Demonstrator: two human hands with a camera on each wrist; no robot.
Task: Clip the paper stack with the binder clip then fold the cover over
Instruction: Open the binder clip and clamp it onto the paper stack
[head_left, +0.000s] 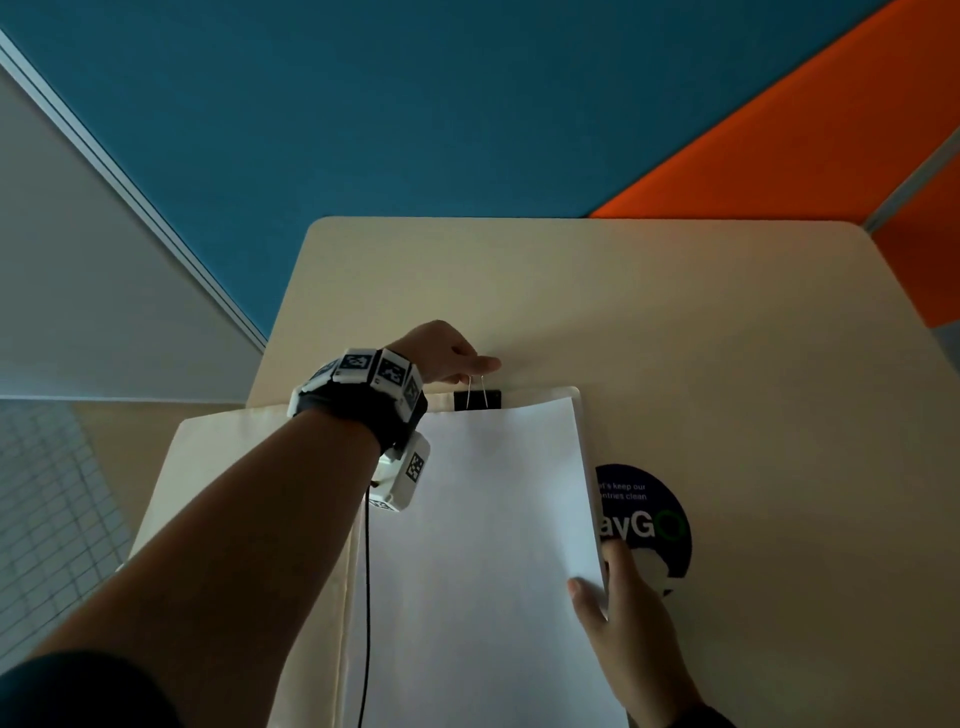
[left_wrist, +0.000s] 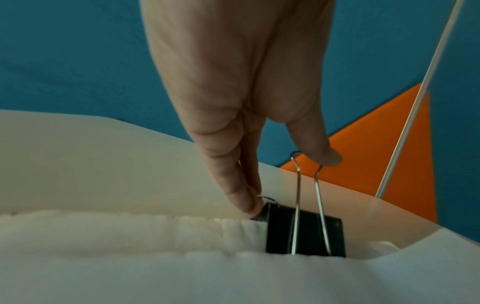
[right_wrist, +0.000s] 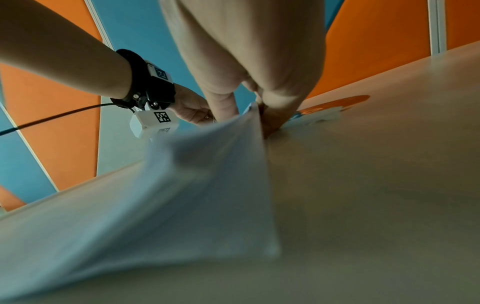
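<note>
A white paper stack (head_left: 483, 545) lies on a cream cover (head_left: 234, 467) that spreads out to its left. A black binder clip (head_left: 477, 400) sits on the stack's far edge, gripping paper and cover together (left_wrist: 306, 232). My left hand (head_left: 480, 366) is just beyond the clip. Its thumb holds the top of the upright wire handle (left_wrist: 297, 201), and its fingertips (left_wrist: 249, 205) press the other handle behind the clip. My right hand (head_left: 597, 571) pinches the stack's right edge, thumb on top, and in the right wrist view the paper (right_wrist: 207, 185) is lifted and blurred.
The cream table (head_left: 675, 338) has rounded far corners, and its left edge runs close beside the cover. A round dark blue sticker (head_left: 657, 519) lies on it under my right hand. Blue and orange partition panels (head_left: 415, 104) stand behind. A black cable (head_left: 367, 597) hangs from my left wrist.
</note>
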